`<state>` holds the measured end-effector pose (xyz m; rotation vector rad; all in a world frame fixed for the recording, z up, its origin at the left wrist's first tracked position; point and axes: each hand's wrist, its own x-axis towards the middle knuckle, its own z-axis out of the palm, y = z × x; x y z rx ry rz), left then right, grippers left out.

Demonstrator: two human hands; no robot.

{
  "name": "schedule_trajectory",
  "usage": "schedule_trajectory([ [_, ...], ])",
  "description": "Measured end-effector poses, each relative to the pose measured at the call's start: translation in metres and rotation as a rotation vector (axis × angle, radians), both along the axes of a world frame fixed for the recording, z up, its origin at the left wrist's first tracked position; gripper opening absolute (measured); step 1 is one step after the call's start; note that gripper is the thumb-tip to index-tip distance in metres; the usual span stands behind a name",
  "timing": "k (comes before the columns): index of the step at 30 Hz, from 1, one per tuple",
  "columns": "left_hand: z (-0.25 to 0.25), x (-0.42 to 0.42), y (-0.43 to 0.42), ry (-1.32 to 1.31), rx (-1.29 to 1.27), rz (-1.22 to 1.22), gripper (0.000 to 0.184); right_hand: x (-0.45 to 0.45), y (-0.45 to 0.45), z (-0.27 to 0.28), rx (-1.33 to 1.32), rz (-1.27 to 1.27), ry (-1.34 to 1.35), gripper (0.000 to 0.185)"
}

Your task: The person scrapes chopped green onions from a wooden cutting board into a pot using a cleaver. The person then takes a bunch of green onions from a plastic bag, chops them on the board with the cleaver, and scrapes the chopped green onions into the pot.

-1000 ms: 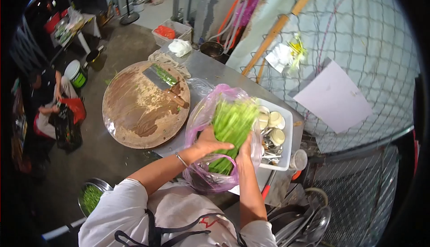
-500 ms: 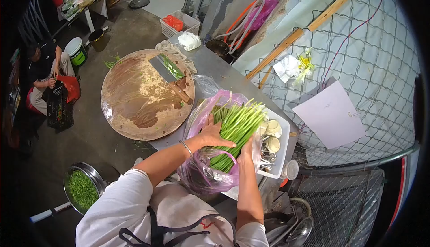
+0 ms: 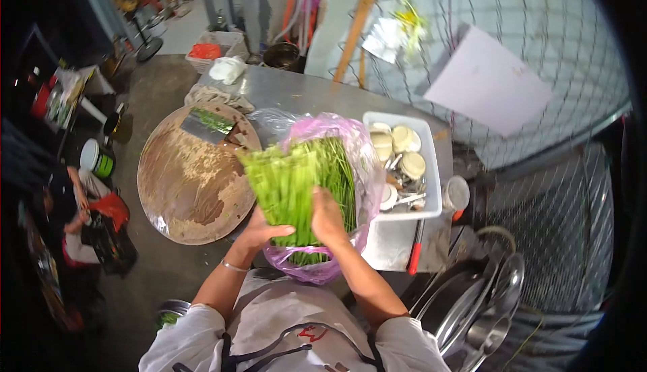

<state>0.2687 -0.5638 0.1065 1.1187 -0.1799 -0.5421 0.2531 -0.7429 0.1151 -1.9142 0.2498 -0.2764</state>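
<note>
Looking from the head view | our left hand (image 3: 266, 232) and right hand (image 3: 327, 215) clasp green stems (image 3: 278, 184) between them, over the pink bag's left side (image 3: 282, 259) | we judge them light, bendy, bruisable, perhaps slippery; best held low, both-handed

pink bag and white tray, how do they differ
The pink bag is thin, crumpled and partly see-through; the white tray looks stiff, opaque and straight-sided. The pink bag has green stalks in it, while the white tray holds pale round items and utensils. Both are open at the top.
</note>
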Motion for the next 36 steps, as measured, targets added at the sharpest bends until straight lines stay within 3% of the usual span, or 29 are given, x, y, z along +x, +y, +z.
schedule_trajectory([
  [3,-0.011,-0.008,0.02,0.099,-0.042,0.019,0.088,-0.001,0.013,0.01,-0.161,0.168,-0.019,0.052],
  [6,-0.008,-0.002,0.02,0.107,-0.04,0.041,0.08,0.003,0.014,0.023,-0.322,0.128,-0.018,0.052],
  [10,-0.007,0.013,0.009,0.122,-0.046,-0.02,0.078,0.018,-0.002,-0.004,-0.31,0.085,-0.068,0.064],
  [14,-0.018,0.031,-0.001,0.131,-0.022,-0.113,0.074,0.022,-0.025,-0.012,-0.329,0.074,0.166,0.081],
  [18,-0.011,0.046,-0.022,0.129,0.034,-0.139,0.069,0.036,-0.05,-0.054,-0.205,0.076,0.215,0.078],
  [20,-0.012,0.051,-0.03,0.173,0.022,-0.137,0.068,0.052,-0.059,-0.102,-0.107,0.111,0.192,0.076],
  [24,-0.029,0.058,-0.027,0.216,0.029,-0.12,0.068,0.063,-0.057,-0.126,0.091,0.11,0.252,0.084],
  [26,-0.038,0.059,-0.015,0.247,-0.055,-0.193,0.075,0.051,-0.038,-0.103,0.201,0.039,0.258,0.087],
  [27,-0.054,0.058,-0.003,0.261,-0.11,-0.218,0.076,0.033,-0.024,-0.031,0.115,0.007,0.326,0.087],
  [30,-0.056,0.041,0.018,0.188,-0.283,-0.186,0.08,0.007,-0.002,0.015,-0.029,0.163,0.17,0.069],
  [31,-0.063,0.037,0.026,0.134,-0.301,-0.141,0.08,0.002,0.004,0.026,-0.068,0.23,0.154,0.068],
  [34,-0.051,0.025,0.019,0.145,-0.269,0.098,0.08,-0.008,0.03,0.019,-0.174,0.068,-0.229,0.067],
  [36,-0.05,0.023,0.021,0.232,-0.229,0.233,0.08,-0.005,0.033,0.011,-0.196,0.06,-0.194,0.063],
])
